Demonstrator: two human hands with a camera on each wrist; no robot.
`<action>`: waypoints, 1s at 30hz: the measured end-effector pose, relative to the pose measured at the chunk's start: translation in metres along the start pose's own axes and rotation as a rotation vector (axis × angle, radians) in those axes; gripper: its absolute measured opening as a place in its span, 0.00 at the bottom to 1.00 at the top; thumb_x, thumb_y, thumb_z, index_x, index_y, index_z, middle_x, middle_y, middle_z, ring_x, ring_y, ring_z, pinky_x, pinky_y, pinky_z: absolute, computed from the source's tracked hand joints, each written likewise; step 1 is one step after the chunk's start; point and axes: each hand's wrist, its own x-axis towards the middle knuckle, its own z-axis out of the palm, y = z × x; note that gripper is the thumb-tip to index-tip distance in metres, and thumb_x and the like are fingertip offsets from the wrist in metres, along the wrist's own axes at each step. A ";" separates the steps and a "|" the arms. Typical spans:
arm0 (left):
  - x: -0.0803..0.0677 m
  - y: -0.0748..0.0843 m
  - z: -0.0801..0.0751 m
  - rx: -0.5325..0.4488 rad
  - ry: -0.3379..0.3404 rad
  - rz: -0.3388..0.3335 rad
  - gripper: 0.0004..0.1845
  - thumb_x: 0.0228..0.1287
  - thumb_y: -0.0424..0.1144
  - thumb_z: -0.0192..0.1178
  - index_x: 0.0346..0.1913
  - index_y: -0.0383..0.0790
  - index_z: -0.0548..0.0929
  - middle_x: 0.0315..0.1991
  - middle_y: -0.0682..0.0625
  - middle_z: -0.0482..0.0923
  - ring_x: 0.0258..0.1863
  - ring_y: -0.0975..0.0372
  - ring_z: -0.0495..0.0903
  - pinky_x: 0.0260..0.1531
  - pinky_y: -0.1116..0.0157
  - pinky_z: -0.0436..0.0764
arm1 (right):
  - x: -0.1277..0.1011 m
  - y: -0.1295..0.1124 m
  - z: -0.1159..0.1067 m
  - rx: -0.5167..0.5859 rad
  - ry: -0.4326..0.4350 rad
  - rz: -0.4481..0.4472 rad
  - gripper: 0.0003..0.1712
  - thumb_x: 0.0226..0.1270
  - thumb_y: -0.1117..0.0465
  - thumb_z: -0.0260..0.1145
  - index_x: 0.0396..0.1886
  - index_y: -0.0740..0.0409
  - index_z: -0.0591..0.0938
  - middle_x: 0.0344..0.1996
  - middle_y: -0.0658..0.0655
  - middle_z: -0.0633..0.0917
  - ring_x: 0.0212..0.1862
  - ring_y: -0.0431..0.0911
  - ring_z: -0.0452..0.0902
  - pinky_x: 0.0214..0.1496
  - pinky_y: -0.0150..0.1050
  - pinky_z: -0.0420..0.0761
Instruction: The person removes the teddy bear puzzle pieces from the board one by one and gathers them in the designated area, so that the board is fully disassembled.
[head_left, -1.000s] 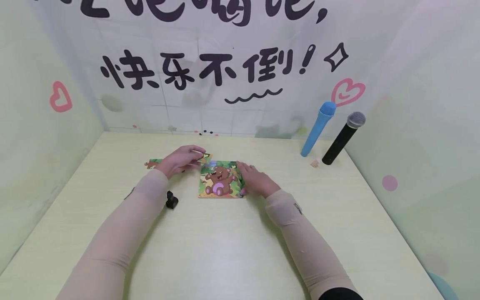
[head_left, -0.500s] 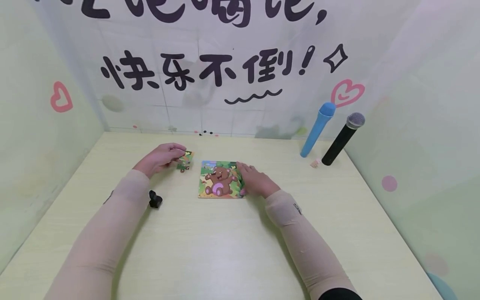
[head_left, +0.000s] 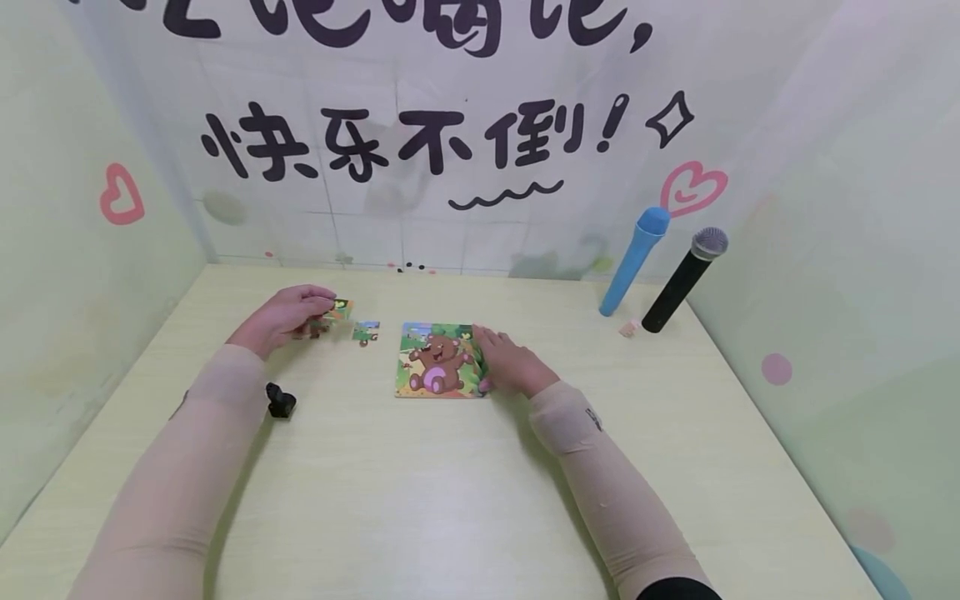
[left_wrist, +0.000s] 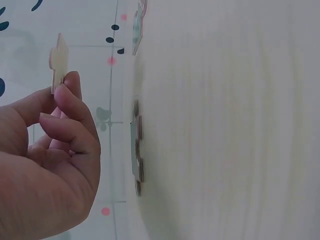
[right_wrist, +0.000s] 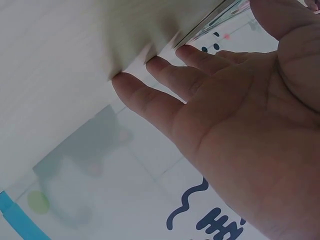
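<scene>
Left hand point(head_left: 288, 317) is pinching a puzzle piece point(head_left: 341, 309) between thumb and fingertips, holding it just above the surface point(head_left: 450, 483), left of the bear puzzle board point(head_left: 438, 360). In the left wrist view the same piece point(left_wrist: 58, 61) is showing its plain pale back, gripped at its lower edge, with the other fingers point(left_wrist: 75, 132) curling in under it.

A second loose piece point(head_left: 366, 331) is lying flat on the surface between the left hand and the board, apart from both. In the left wrist view it is showing edge-on point(left_wrist: 136, 150).

Right hand point(head_left: 510, 360) is lying spread, palm down, fingers straight, resting against the right edge of the board. The right wrist view is showing the right hand fingertips point(right_wrist: 165, 65) touching the board's edge point(right_wrist: 210, 20) and the surface, nothing gripped.

The board is sitting flat near the middle of the surface, bear picture facing up.

A small black object point(head_left: 281, 402) is sitting beside the left forearm, possibly on the wrist strap; can't tell which. A blue microphone point(head_left: 633, 260) and a black microphone point(head_left: 684, 280) are leaning against the back right wall, side by side, with a small pale item point(head_left: 628, 328) lying at their base. The back wall is carrying large black lettering point(head_left: 405, 142) and pink hearts point(head_left: 692, 188).
</scene>
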 end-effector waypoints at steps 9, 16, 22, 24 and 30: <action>-0.005 -0.013 -0.025 0.012 0.045 0.001 0.27 0.78 0.46 0.55 0.72 0.38 0.66 0.42 0.55 0.74 0.32 0.64 0.69 0.30 0.68 0.73 | 0.001 0.000 0.001 -0.043 -0.008 -0.009 0.51 0.74 0.51 0.64 0.83 0.55 0.42 0.82 0.57 0.46 0.80 0.60 0.43 0.76 0.58 0.58; -0.015 -0.020 -0.043 0.066 0.069 -0.002 0.29 0.79 0.49 0.53 0.74 0.38 0.64 0.43 0.58 0.76 0.42 0.59 0.73 0.33 0.67 0.75 | -0.002 -0.002 -0.003 -0.043 -0.011 -0.007 0.52 0.72 0.52 0.65 0.83 0.56 0.44 0.82 0.57 0.46 0.80 0.60 0.43 0.74 0.61 0.60; -0.021 -0.026 -0.060 0.144 0.118 0.007 0.29 0.79 0.50 0.53 0.73 0.36 0.65 0.42 0.59 0.78 0.43 0.58 0.76 0.34 0.65 0.76 | -0.002 -0.001 -0.002 -0.059 -0.020 -0.004 0.51 0.73 0.51 0.64 0.83 0.54 0.44 0.82 0.57 0.45 0.80 0.60 0.43 0.74 0.61 0.61; -0.022 -0.028 -0.065 0.150 0.128 0.007 0.29 0.78 0.50 0.54 0.72 0.36 0.66 0.42 0.60 0.78 0.43 0.59 0.77 0.33 0.64 0.76 | -0.001 -0.001 -0.002 -0.061 -0.021 -0.004 0.50 0.73 0.51 0.63 0.83 0.55 0.45 0.82 0.57 0.46 0.80 0.60 0.43 0.74 0.61 0.61; -0.024 -0.037 -0.079 0.163 0.147 0.005 0.27 0.78 0.50 0.54 0.70 0.37 0.67 0.38 0.65 0.79 0.41 0.62 0.77 0.33 0.64 0.75 | 0.000 0.000 -0.001 -0.089 -0.011 -0.020 0.49 0.73 0.51 0.64 0.83 0.55 0.47 0.82 0.58 0.47 0.80 0.60 0.45 0.72 0.60 0.65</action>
